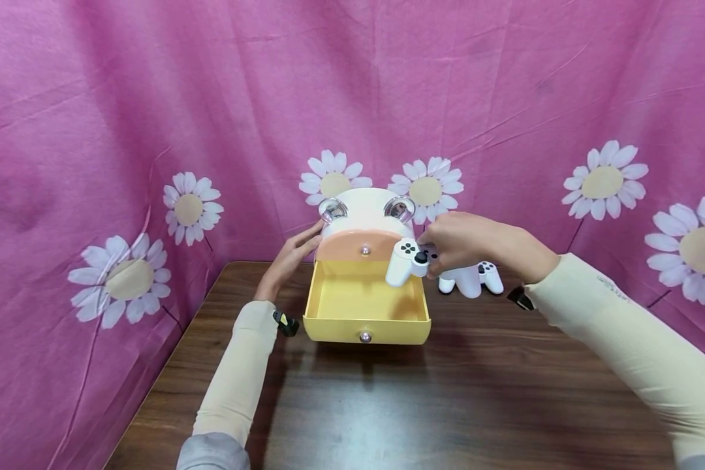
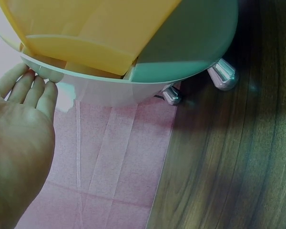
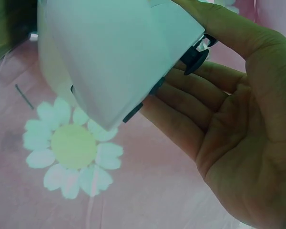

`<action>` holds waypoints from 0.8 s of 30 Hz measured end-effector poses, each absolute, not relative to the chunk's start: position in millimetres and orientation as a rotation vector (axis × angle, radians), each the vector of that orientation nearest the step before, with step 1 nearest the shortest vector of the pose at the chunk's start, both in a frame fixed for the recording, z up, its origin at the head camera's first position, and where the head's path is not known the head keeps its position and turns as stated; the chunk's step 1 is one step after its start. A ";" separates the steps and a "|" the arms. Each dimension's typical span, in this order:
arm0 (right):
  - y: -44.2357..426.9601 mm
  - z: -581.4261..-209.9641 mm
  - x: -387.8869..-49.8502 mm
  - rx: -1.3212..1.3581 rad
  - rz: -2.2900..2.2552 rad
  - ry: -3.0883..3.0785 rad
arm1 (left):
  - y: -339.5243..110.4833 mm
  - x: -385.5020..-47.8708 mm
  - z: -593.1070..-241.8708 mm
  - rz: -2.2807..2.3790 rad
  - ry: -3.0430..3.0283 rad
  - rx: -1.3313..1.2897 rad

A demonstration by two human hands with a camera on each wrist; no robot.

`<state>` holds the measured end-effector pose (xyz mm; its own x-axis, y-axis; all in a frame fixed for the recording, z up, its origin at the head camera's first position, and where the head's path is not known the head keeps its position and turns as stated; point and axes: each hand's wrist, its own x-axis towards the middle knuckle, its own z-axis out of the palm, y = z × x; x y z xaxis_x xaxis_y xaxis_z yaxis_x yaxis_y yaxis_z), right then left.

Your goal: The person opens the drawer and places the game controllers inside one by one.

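A small drawer box (image 1: 364, 210), white on top with two shiny eye-like rings, stands on the table with its lower yellow drawer (image 1: 367, 331) pulled out. Its upper orange drawer (image 1: 346, 248) is in. My left hand (image 1: 290, 262) touches the box's left side, fingers fairly straight along its edge in the left wrist view. In my right hand (image 1: 465, 240) I grip a white game controller (image 1: 397, 267) by one end, above the right part of the yellow drawer. The right wrist view shows fingers curled about the controller (image 3: 109, 52), its black thumbstick near them.
More white game controller parts (image 1: 491, 279) show on the table beneath my right hand, partly hidden by it. The wooden table (image 1: 446, 405) reaches toward me. A pink curtain (image 1: 258, 117) with daisies hangs behind. Silver feet (image 2: 222, 75) hold up the box.
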<state>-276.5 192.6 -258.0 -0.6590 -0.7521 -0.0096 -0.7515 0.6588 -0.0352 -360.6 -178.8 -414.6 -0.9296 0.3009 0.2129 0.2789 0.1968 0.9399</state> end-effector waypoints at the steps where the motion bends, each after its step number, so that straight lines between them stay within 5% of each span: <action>1: 189.6 -257.4 -276.3 -1.288 -0.034 2.834 | -178.4 -360.7 -414.5 1.889 2.420 0.588; 24: 126.6 -251.2 -281.4 -1.333 0.174 2.764 | -178.9 -361.7 -415.7 1.896 2.407 0.604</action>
<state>-281.4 126.6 -251.2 -0.6219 -0.7753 -0.1097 -0.7830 0.6178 0.0722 -361.7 -178.9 -415.7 -0.9250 0.3097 0.2201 0.2865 0.1882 0.9394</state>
